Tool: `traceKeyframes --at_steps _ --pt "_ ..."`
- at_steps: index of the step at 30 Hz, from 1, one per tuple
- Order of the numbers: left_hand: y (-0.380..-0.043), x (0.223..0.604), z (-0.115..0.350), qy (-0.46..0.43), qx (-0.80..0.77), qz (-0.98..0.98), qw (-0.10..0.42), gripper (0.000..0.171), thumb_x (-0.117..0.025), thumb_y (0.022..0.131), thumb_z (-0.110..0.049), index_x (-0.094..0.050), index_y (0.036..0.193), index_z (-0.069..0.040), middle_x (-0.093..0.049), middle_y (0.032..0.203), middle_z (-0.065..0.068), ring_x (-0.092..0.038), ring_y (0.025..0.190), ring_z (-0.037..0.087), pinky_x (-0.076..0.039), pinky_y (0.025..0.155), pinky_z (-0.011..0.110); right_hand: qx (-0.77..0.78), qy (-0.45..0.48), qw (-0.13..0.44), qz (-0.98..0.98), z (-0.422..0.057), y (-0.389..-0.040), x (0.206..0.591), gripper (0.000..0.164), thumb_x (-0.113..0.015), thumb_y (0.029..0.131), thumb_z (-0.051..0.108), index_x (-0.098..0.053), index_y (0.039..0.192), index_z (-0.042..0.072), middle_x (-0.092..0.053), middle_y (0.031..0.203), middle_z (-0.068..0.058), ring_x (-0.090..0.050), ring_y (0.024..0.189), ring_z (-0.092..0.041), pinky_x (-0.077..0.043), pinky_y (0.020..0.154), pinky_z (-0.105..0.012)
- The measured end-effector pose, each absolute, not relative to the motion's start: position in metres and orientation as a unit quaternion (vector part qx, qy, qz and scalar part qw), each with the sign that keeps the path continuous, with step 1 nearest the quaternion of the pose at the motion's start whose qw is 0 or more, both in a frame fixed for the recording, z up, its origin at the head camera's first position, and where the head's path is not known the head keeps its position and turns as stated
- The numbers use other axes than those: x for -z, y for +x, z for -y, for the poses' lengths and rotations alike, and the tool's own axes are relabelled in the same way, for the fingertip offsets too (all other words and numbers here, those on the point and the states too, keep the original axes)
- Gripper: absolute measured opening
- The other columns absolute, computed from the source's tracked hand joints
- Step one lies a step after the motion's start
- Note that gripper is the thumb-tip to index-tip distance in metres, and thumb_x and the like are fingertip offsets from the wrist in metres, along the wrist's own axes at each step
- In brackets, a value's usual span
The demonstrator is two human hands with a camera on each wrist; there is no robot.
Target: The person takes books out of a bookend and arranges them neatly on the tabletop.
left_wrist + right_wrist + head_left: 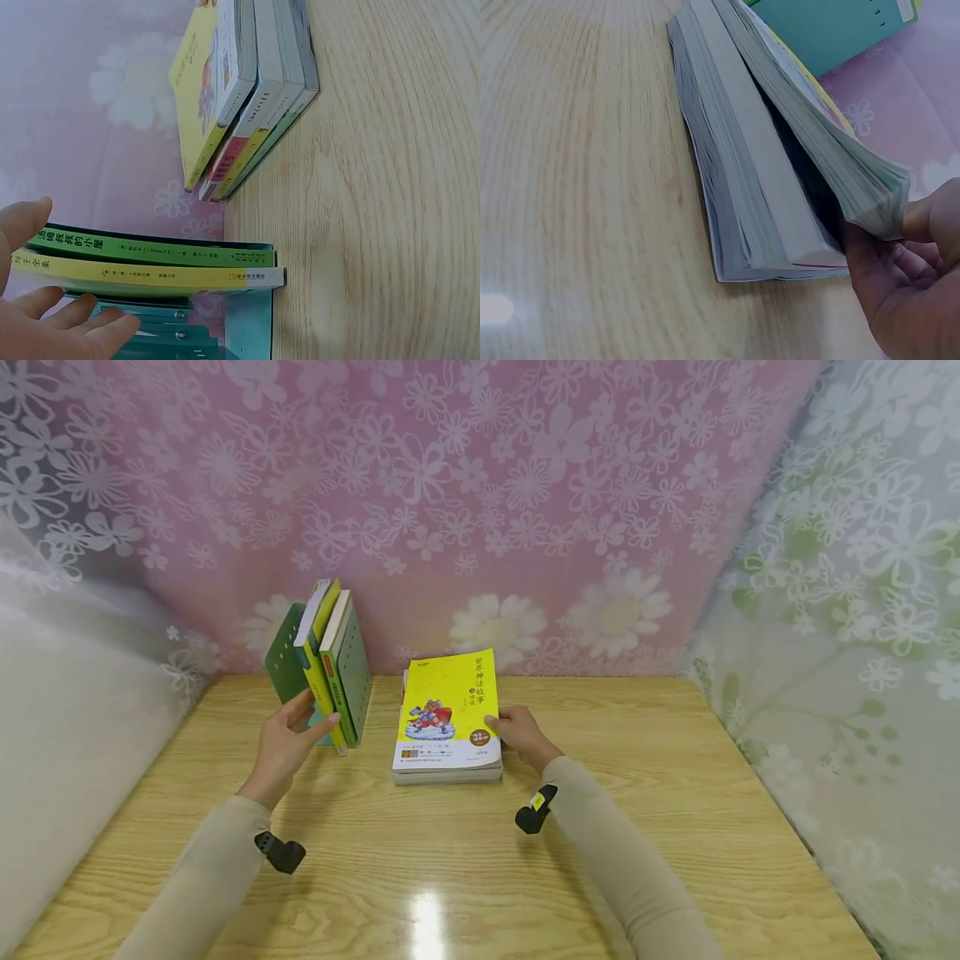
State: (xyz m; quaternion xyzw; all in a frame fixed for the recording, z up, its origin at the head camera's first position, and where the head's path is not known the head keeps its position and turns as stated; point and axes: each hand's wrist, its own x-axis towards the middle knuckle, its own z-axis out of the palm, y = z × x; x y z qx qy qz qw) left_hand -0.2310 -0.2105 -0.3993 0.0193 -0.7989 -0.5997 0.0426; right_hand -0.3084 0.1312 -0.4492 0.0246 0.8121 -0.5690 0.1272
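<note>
My left hand is at a row of upright books, thumb and spread fingers on either side of the spines. Among these are a yellow-spined book that juts out a little and a green-spined book. A green bookend flanks the row. My right hand pinches the near right corner of a yellow-covered book, thumb above and fingers beneath. This book tops a flat pile; in the right wrist view its corner is lifted and bent, with a dark gap above the white-edged book underneath.
The wooden table extends in front of both hands. Behind it hangs a pink floral curtain; a pale floral curtain borders the right side. More books lie beneath the top one in the pile. A small black wrist camera sits on the left sleeve.
</note>
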Motion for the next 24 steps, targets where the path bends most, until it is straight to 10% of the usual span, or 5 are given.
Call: traceKeyframes --at_steps 24 --pt "-0.245 0.397 0.202 0.051 0.597 0.798 0.068 0.070 -0.064 0.094 -0.028 -0.029 0.151 -0.008 -0.036 0.151 0.013 -0.036 0.138 0.028 -0.036 0.109 0.044 0.456 0.027 0.138 -0.879 -0.127 -0.316 0.435 0.038 -0.061 0.096 0.022 -0.061 0.123 -0.005 -0.065 0.103 -0.015 -0.067 0.085 -0.021 -0.058 0.073 -0.032"
